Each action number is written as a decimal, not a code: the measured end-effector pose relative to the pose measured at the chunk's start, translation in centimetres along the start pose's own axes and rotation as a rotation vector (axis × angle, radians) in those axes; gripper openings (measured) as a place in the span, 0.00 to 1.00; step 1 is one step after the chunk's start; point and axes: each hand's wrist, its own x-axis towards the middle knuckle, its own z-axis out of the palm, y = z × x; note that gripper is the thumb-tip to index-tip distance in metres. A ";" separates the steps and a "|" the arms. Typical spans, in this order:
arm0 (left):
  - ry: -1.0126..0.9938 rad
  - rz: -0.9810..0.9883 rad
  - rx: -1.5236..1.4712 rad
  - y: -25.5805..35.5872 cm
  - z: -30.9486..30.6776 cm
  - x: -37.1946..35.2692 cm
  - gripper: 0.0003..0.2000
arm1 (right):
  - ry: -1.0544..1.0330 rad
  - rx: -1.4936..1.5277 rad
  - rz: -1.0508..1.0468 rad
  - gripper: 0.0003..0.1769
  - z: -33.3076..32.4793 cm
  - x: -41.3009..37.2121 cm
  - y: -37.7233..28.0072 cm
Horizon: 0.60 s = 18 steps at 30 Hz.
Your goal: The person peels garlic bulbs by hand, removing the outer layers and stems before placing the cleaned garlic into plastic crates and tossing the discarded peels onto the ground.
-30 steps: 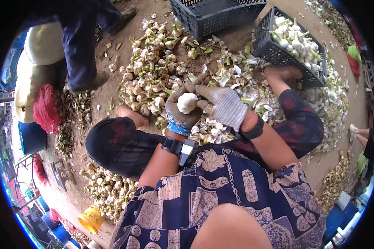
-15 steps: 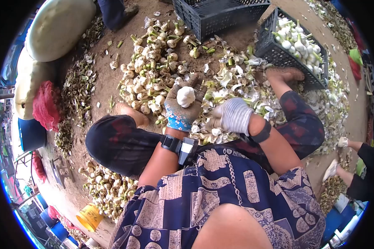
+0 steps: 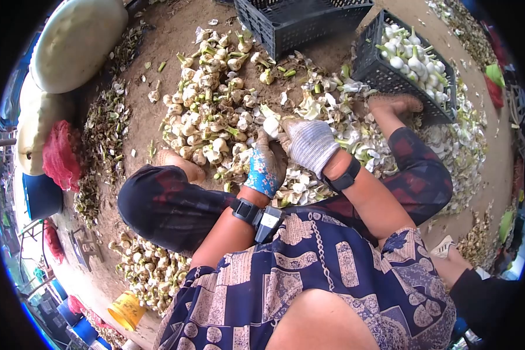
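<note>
A white garlic bulb (image 3: 271,126) is held between my two hands, at the right edge of the pile of untrimmed garlic (image 3: 207,99). My left hand (image 3: 266,166), in a dirty glove with a blue floral cuff, is closed around the bulb's lower side. From the right, my right hand (image 3: 310,143), in a white and grey striped glove, reaches the same bulb with its fingers bent against it. Peeled white skins (image 3: 332,116) lie beyond and around my right hand.
A black crate of cleaned garlic (image 3: 417,64) stands at the upper right, beside another black crate (image 3: 303,26). More garlic (image 3: 151,268) and a yellow bucket (image 3: 126,310) are at the lower left. Another person's leg (image 3: 449,265) shows at the lower right.
The bulb, which lay on my open left palm, is now gripped by both hands a little further right. My right hand has moved up and left onto it. The other person's leg has come closer.
</note>
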 end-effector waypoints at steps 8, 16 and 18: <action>0.051 0.008 0.139 0.2 0.3 -2.2 0.20 | -0.239 -0.015 -0.034 0.13 -0.2 0.1 -0.5; 0.205 0.161 0.290 -0.8 -1.6 0.7 0.20 | -0.259 -0.047 0.114 0.10 0.5 1.0 0.3; 0.056 0.018 0.205 -0.1 -0.4 -0.5 0.21 | -0.330 -0.077 0.304 0.13 0.5 2.4 2.8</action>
